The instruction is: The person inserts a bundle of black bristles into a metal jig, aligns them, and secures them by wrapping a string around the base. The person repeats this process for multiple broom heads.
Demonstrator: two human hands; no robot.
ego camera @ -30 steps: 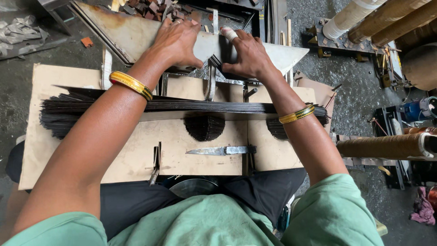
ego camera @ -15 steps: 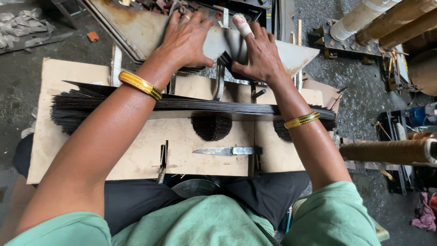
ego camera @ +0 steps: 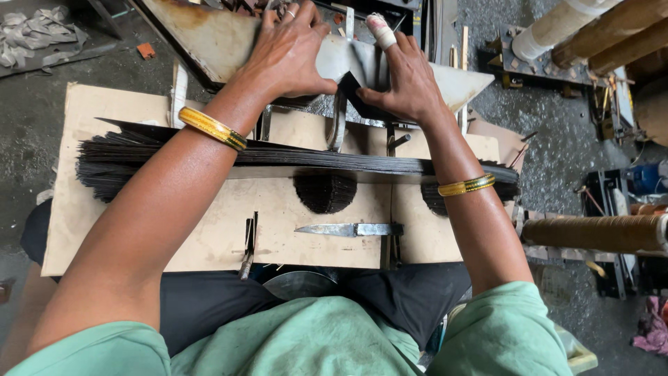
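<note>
Head view, left hand (ego camera: 289, 56) and right hand (ego camera: 403, 83) pressing metal sheet (ego camera: 209, 35), knife (ego camera: 348, 229) nearer

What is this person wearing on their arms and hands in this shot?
Both forearms are bare below short green sleeves. Each wrist carries a gold bangle: one on the left, one on the right. The left hand has a ring on one finger. The right hand has a white bandage with a reddish stain wrapped around one fingertip.

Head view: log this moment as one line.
left hand: pressing metal sheet | right hand: pinching dark strip | knife: flat on board
</note>
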